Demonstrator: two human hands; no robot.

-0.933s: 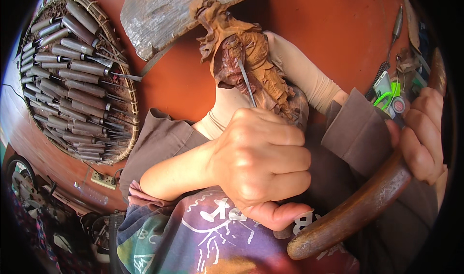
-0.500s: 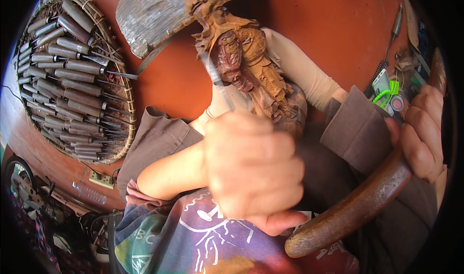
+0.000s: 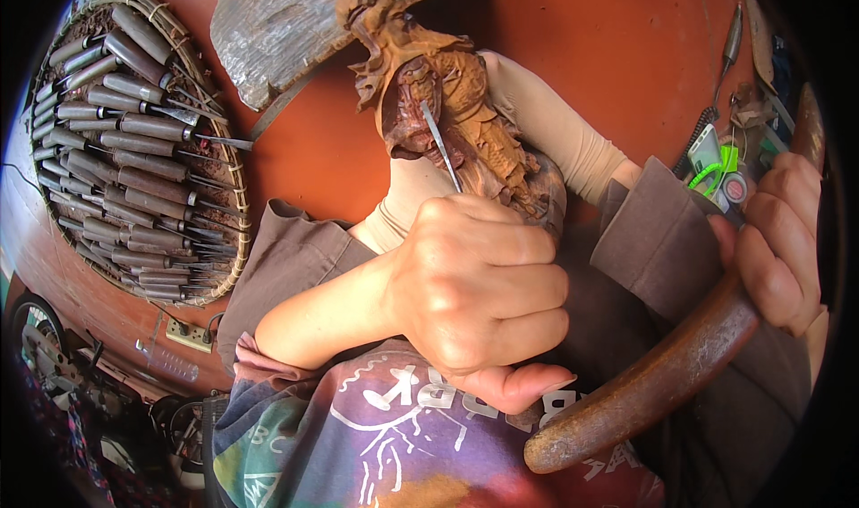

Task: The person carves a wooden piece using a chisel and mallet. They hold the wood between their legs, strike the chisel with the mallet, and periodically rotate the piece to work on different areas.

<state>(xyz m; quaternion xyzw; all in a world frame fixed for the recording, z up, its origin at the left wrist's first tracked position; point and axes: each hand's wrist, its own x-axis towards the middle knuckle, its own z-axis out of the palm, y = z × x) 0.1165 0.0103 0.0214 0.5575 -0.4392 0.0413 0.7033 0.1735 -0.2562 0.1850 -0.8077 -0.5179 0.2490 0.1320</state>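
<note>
My left hand [image 3: 483, 284] is closed in a fist around a carving chisel, its handle hidden inside the fingers. The chisel's thin steel blade [image 3: 440, 146] points up and away, its tip over the dark reddish recess of a brown wood carving [image 3: 474, 87]. The carving has a figure and deep folds, and it stands between my two beige-covered feet [image 3: 559, 128]. At the right edge my right hand [image 3: 781, 244] grips a curved, worn wooden club [image 3: 649, 378]. The club's rounded end reaches toward my left thumb.
A round wicker basket [image 3: 240, 190] full of wooden-handled chisels stands at left. Beyond the carving lies a grey, weathered wooden slab [image 3: 268, 38] on the red-orange floor [image 3: 626, 51]. At right are a bright green coil [image 3: 711, 177] and a corded tool [image 3: 734, 42]. A power strip [image 3: 188, 334] sits below the basket.
The chisel blade has swung from the carving's left side onto its dark recess, and my left hand is now still rather than blurred. The carving has shifted slightly left. The club has barely moved.
</note>
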